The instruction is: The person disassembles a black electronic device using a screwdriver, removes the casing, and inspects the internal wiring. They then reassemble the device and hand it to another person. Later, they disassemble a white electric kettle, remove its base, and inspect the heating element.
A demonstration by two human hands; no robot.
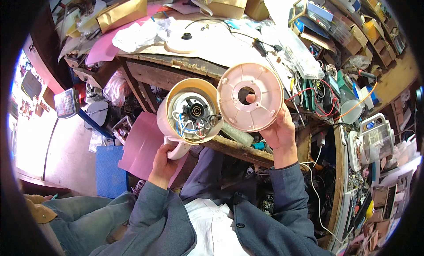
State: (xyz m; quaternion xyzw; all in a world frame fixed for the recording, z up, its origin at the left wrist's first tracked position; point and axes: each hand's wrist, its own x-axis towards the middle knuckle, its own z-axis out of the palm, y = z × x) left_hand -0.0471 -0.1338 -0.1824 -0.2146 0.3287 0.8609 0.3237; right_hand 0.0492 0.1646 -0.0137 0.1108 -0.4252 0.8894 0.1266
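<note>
My left hand (163,167) is closed round the handle of an electric kettle (163,117) with a cream body. Its underside faces me, uncovered, showing a black round connector (195,110) and white, blue and red wires. Just right of it, my right hand (281,130) grips a round cream bottom cover (225,97) by its lower right edge. The cover has a hole in the middle, and a fingertip shows through it. Kettle and cover are held side by side in front of the bench edge, very close together; I cannot tell if they touch.
On the workbench (212,46) lie a round white kettle base (183,43), a clear plastic bag (137,37) and a black cable (212,20). A platform scale (111,170) with a keypad stands left. Another person's jeans (84,218) show lower left. A clear jug appliance (377,143) stands right.
</note>
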